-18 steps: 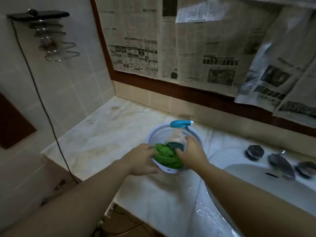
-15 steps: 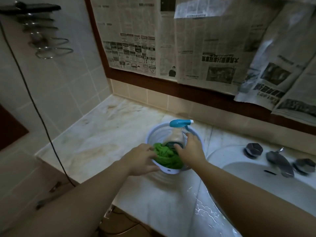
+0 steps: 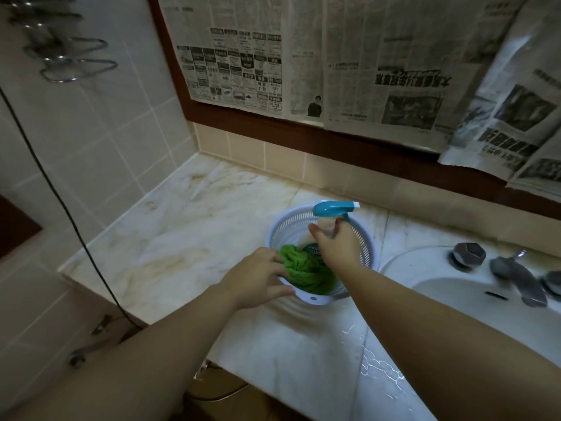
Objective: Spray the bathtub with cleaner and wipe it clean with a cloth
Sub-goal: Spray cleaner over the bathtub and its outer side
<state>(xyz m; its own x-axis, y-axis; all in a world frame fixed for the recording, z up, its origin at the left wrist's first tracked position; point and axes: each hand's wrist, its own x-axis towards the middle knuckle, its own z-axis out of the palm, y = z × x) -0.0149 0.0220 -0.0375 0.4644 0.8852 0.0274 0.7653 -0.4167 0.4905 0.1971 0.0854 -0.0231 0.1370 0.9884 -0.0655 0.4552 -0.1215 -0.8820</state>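
Both hands work at the basket [image 3: 365, 238]: the right hand [image 3: 335, 244] grips the spray bottle [image 3: 329, 212], while the left hand [image 3: 258, 278] pinches the basket's near rim beside the green cloth [image 3: 306, 273]. Lifting the bottle could snag the cloth and tip the basket.

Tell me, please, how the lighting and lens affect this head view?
Head view: dim overall; a cool light pools on the countertop, with glints on wet patches by the sink; wide-angle bending curves the wall tiles; the newspaper print is too soft to read.

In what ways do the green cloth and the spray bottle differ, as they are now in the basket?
The green cloth is soft and crumpled, lying low; the spray bottle is rigid, standing above the rim. The cloth is green; the bottle is pale with a teal head. The left hand touches the cloth; the right hand grips the bottle. Both sit in the white basket.
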